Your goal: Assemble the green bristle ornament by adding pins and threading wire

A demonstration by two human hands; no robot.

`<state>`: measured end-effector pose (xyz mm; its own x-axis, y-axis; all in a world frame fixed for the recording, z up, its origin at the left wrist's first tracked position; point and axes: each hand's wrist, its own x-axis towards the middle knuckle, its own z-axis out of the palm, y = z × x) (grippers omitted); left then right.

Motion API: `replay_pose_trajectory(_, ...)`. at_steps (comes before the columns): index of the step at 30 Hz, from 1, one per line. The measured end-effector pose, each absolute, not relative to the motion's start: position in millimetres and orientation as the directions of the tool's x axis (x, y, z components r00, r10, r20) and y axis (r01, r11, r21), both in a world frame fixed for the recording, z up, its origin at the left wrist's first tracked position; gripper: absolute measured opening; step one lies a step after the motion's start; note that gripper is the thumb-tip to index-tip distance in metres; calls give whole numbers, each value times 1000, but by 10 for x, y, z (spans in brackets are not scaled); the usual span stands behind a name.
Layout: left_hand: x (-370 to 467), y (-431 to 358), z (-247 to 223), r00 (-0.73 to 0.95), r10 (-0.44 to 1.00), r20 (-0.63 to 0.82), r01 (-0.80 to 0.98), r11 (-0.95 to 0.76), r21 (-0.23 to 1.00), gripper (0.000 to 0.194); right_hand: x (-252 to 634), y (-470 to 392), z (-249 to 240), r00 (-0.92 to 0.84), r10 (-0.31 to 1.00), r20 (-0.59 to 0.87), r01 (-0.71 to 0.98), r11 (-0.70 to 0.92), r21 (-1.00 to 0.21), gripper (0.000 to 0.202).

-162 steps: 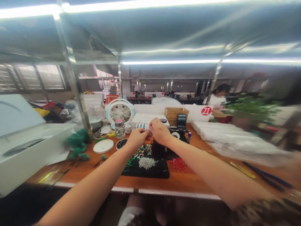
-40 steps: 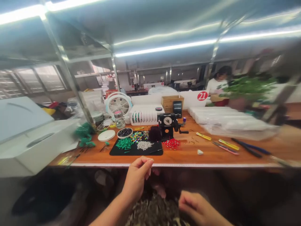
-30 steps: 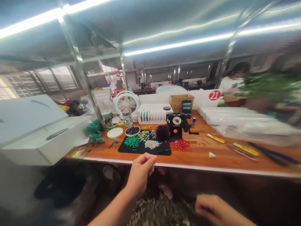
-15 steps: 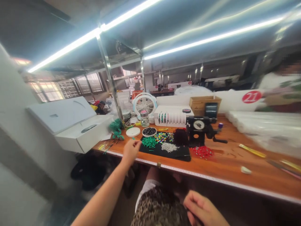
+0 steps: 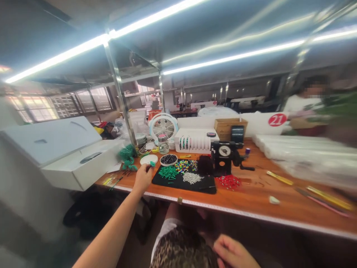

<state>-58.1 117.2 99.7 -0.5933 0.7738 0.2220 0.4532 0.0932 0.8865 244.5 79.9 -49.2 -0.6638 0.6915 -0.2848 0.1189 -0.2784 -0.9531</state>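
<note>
My left hand (image 5: 143, 178) reaches over the table's near edge, thumb and fingers pinched together. At its fingertips is a small green bundle (image 5: 152, 163), in front of a round white lid (image 5: 147, 159). Just right of that hand, a black mat (image 5: 203, 187) carries a pile of thin green pieces (image 5: 168, 172), silvery white bits (image 5: 192, 178) and mixed coloured beads (image 5: 182, 166). Behind them stands a white dish of black beads (image 5: 169, 160). Low over my lap, below the table edge, my right hand (image 5: 232, 250) has its fingers curled; what they hold, if anything, cannot be made out.
A black crank-handled machine with a dial (image 5: 224, 152) stands beside a white spool rack (image 5: 195, 143). Red pieces (image 5: 229, 182) lie in front. An open white box (image 5: 75, 167) is at left; yellow-handled tools (image 5: 279, 177) and plastic-wrapped rolls (image 5: 301, 149) are at right. A person (image 5: 306, 106) sits beyond.
The view has swung to the right. The small green bundle, which lay by the white lid, is now raised at my left fingertips. My right hand stays low over my lap.
</note>
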Motion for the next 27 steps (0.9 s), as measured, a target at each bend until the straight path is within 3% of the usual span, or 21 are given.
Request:
replay_pose_trajectory(4,219,774,701,-426,893,143,237,-43,971,30,2406,784,-276,-562,801,-205,-16,-259,-966,50)
replay_pose_trajectory(5,431,673,625,-354,931,90,138,-43,990,30,2403,793,-178,-522,842,-135,-72,-202,-977,47)
replay_pose_trajectory(6,623,587,559,-233,972,-18,-110,-8,994,28,2404,806,-72,-482,874,-65,-126,-142,-982,43)
replay_pose_trajectory(8,914,478,465,-66,989,-129,-412,91,907,24,2409,834,122,-419,907,54,-223,-44,-974,36)
replay_pose_trajectory(10,1072,454,414,45,987,-157,-559,155,814,22,2408,848,245,-392,911,132,-299,10,-954,32)
replay_pose_trajectory(14,1126,515,351,74,982,-175,-644,181,744,18,2369,812,232,-443,879,173,-320,26,-947,33)
replay_pose_trajectory(20,1044,518,240,-65,950,-304,-673,183,716,16,2375,736,87,-497,867,23,-188,-82,-979,41)
replay_pose_trajectory(24,1027,486,237,-3,968,-252,-616,197,763,19,2398,808,161,-362,932,16,-187,-56,-981,34)
replay_pose_trajectory(27,1043,461,258,73,972,-225,-530,229,816,26,2363,874,221,-429,903,-7,-191,-99,-977,33)
